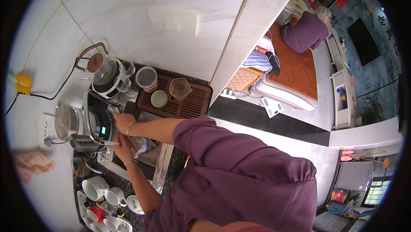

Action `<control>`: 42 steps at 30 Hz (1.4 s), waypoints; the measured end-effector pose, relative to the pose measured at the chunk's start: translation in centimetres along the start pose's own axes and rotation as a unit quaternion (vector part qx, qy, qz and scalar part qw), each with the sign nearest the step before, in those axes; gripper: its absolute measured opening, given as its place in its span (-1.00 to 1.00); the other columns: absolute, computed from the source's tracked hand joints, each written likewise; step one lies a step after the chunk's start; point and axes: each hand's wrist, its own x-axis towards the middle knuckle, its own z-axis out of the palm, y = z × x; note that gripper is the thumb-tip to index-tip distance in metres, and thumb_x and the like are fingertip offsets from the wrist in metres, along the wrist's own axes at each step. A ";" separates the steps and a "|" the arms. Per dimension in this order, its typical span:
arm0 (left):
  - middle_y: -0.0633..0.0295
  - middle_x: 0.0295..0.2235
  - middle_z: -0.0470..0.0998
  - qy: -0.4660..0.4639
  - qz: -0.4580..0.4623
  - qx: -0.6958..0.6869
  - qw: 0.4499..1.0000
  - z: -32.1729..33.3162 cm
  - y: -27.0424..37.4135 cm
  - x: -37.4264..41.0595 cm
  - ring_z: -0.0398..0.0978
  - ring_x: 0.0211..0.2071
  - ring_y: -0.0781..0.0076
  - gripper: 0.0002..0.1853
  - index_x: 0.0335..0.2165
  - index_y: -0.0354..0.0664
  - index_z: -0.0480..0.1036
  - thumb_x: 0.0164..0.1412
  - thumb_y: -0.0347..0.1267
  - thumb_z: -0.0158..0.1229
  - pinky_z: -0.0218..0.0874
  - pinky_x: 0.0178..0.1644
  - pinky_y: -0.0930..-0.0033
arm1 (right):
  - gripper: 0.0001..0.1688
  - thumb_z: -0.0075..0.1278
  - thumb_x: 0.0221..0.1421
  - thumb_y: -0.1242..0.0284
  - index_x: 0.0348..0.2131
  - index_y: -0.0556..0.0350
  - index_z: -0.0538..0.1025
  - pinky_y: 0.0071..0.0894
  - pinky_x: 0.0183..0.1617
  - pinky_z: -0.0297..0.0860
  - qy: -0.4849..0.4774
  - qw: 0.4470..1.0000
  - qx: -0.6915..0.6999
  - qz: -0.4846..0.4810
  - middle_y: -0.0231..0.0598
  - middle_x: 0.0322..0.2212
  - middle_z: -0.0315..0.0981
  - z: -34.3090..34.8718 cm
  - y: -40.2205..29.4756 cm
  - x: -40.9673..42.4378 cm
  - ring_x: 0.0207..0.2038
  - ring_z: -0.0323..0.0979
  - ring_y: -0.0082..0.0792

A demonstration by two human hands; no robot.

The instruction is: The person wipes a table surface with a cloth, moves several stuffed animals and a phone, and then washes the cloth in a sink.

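Both my hands are at the sink [151, 159], close to a chrome gooseneck faucet [86, 116]. My right hand [124, 123] has its fingertips against the faucet's base; its grip is hidden. My left hand [123, 150] is just below it, at the end of a pale strip leading from the spout, which may be running water. Whether the fingers hold anything is not visible. Each wrist wears a bracelet. A crumpled white and blue item [139, 147], perhaps a cloth or plastic, lies in the sink beside my hands.
A glass teapot [104, 68] and a steel kettle [65, 123] stand behind the faucet. A brown slatted tea tray [196, 105] bears a glass pitcher [179, 89] and a cup [159, 99]. Several mugs [94, 188] stand lower left. Another person [303, 33] sits in the adjoining room.
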 end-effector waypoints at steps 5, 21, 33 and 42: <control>0.19 -0.38 0.44 0.003 -0.107 -0.255 0.961 0.8 -1.0 0.7 0.42 -0.40 0.44 -0.78 -0.30 -0.34 0.35 0.13 -0.37 -0.01 0.29 -0.37 0.42 | -0.65 -0.19 0.02 0.31 -0.24 0.15 0.37 -0.20 -0.14 0.28 -0.123 0.983 -0.046 -0.127 0.00 -0.24 0.27 5.2 6.6 -2.0 -0.21 0.30 -0.04; 0.18 -0.27 0.42 -0.075 -0.047 -0.306 0.948 -1.5 0.1 -0.9 0.38 -0.27 0.43 -0.74 -0.21 -0.35 0.30 0.06 -0.53 -0.08 0.21 -0.14 0.43 | -0.63 -0.22 0.04 0.22 -0.52 0.16 0.43 -0.13 -0.35 0.29 -0.022 0.988 0.107 -0.111 -0.03 -0.55 0.39 3.5 4.6 -7.0 -0.43 0.37 0.01; 0.39 -0.52 0.30 0.002 -0.083 -0.233 0.969 -3.1 -0.5 -2.6 0.23 -0.48 0.62 -0.88 -0.44 -0.14 0.28 0.13 -0.34 0.01 0.04 -0.39 0.60 | -0.63 -0.27 0.07 0.24 -0.50 0.16 0.44 -0.11 -0.34 0.29 -0.069 0.960 0.039 -0.267 -0.04 -0.54 0.40 2.6 4.5 -4.9 -0.43 0.37 0.01; 0.28 -0.65 0.29 -0.026 0.117 0.251 0.961 -2.7 0.0 -2.6 0.14 -0.63 0.49 -0.66 -0.47 -0.34 0.31 0.12 -0.21 0.02 0.10 -0.51 0.34 | -0.73 -0.24 0.05 0.32 -0.49 0.07 0.44 -0.15 -0.36 0.32 -0.066 0.973 0.089 -0.202 -0.16 -0.42 0.39 1.7 2.8 -2.1 -0.40 0.38 -0.07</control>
